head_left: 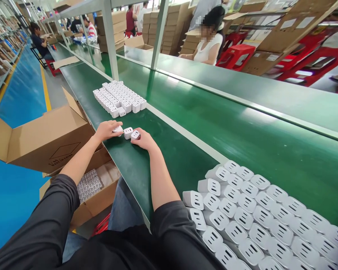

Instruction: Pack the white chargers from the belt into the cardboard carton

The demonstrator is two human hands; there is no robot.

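Fingers of the left hand [106, 130] close narrowly on a white block [117, 129], covering part of it. Fingers of the right hand [145, 140] grip a slotted block [135, 135] between thumb and forefinger. Between these two, a middle block [128, 132] stands on the green table [129, 159]. Whether the held ones touch the surface, I cannot tell. Beyond the hands sits a far cluster [119, 96] of similar pieces in rows; a near cluster [250, 213] fills the area beside the right sleeve [171, 221], many slotted ends showing. Left of the table, an open carton [94, 210] holds a grid of small pale pieces [89, 186]. Across from it, a person in a white top [207, 52] is near red stools [238, 56].
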